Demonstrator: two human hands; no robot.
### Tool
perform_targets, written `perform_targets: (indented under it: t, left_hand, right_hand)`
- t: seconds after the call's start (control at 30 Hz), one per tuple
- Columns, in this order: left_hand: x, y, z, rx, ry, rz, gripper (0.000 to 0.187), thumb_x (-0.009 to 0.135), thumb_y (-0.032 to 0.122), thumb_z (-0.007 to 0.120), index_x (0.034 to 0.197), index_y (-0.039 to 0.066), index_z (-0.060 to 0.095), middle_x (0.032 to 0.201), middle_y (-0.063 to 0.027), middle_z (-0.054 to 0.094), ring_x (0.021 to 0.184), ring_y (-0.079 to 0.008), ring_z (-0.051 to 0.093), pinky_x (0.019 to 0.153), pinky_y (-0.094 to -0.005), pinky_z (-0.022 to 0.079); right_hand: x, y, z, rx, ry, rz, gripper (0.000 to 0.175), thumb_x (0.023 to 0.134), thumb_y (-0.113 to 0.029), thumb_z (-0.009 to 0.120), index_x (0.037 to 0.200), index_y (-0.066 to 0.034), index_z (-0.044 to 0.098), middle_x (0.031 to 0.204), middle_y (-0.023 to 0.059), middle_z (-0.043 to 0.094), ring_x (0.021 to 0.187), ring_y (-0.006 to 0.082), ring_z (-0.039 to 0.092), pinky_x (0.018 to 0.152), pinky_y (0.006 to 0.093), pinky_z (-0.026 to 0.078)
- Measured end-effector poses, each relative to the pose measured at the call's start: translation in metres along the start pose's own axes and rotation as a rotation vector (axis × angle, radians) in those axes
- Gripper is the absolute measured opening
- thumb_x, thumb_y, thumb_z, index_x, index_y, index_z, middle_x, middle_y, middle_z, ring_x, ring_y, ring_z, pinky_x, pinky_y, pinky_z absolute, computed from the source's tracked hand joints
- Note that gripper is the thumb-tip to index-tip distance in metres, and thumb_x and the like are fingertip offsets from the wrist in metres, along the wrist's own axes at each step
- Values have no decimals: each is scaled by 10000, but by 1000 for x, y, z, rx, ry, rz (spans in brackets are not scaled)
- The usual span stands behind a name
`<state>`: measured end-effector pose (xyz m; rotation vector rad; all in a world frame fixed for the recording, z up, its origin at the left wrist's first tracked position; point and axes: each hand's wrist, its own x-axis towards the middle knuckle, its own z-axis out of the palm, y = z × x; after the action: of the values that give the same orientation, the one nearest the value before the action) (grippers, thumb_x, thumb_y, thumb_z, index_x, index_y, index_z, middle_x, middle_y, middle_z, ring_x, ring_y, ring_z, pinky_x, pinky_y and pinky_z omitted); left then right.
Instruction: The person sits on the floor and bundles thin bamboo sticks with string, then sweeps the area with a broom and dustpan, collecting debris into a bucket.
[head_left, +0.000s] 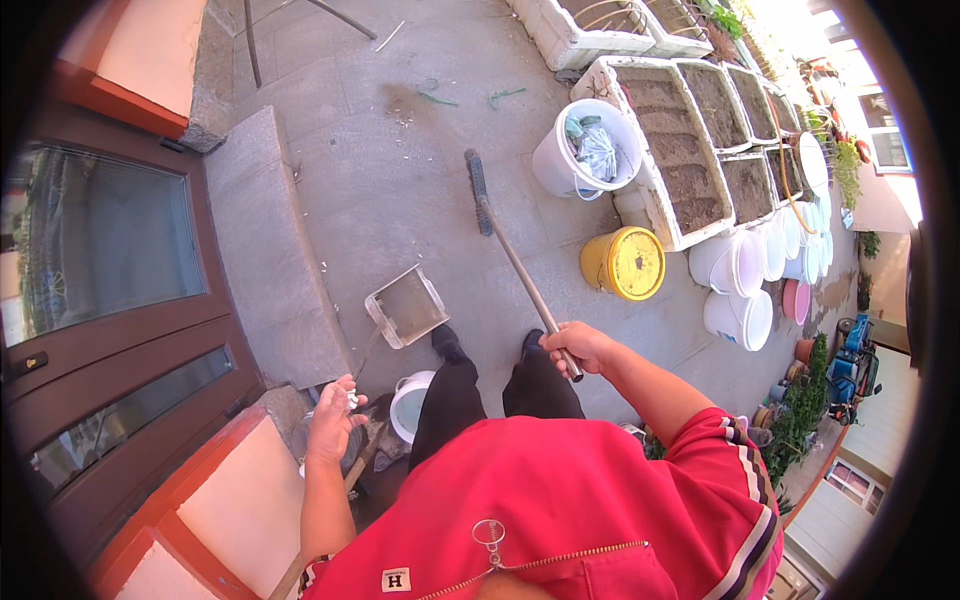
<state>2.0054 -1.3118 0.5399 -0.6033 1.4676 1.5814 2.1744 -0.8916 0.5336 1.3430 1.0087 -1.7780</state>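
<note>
My right hand (585, 348) grips the metallic handle (525, 279) of a push broom near its top end. The broom's dark bristle head (478, 193) rests on the grey paving ahead of my feet. At the left, my left hand (335, 420) is curled around a small white piece (352, 398), which looks like the end of the dustpan's thin handle. That handle leads to a pale plastic dustpan (433, 289) lying on the ground before my left shoe, its wide mouth facing away. Dust and small white bits (405, 116) lie beyond the broom head.
A stone step (259, 247) and brown door (135, 322) are at the left. On the right stand a white bucket (550, 161) holding plastic bags, a yellow lidded bucket (600, 259) and soil-filled planters (667, 150). A white bucket (409, 405) stands by my left leg. Green strings (506, 96) lie ahead.
</note>
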Motion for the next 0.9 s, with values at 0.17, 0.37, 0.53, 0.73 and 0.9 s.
perform_targets:
  t: [0.17, 0.37, 0.53, 0.73, 0.9]
  left_hand:
    - [-12, -25, 32, 367, 174, 72, 238, 808, 72, 660, 1026, 45, 570, 813, -23, 588, 624, -95, 564, 550, -228, 459]
    - [-71, -35, 76, 73, 574, 356, 148, 909, 87, 613, 1000, -13, 554, 1017, -101, 585, 716, -157, 644, 646, -282, 577]
    - [-103, -46, 133, -106, 821, 429, 206, 928, 116, 621, 1061, 4, 510, 1106, -114, 565, 820, -222, 664, 710, -323, 589]
    - [-146, -56, 178, -278, 953, 616, 181, 918, 71, 610, 1048, 64, 485, 1126, -92, 552, 862, -175, 592, 799, -353, 531]
    - [-176, -57, 198, -456, 1195, 735, 132, 901, 48, 589, 987, 114, 513, 1124, -78, 557, 843, -169, 568, 766, -322, 495]
  right_hand:
    - [-14, 6, -45, -155, -33, 103, 105, 870, -58, 598, 952, -42, 534, 694, 33, 558, 474, 85, 499, 396, 238, 419]
    - [23, -36, -85, -281, -323, 257, 86, 895, -69, 590, 903, -59, 505, 680, 18, 548, 465, 54, 474, 377, 226, 389]
    - [89, -100, -90, -405, -275, 225, 74, 903, -82, 584, 883, -71, 514, 673, 9, 545, 474, 36, 479, 378, 221, 391]
    - [134, -215, -109, -420, -104, 5, 132, 853, -78, 599, 742, -58, 530, 582, 24, 543, 447, 83, 507, 361, 263, 386]
    - [119, -232, -95, -1102, 0, -366, 338, 805, -45, 564, 1141, -7, 548, 545, 74, 533, 445, 170, 527, 393, 352, 402]
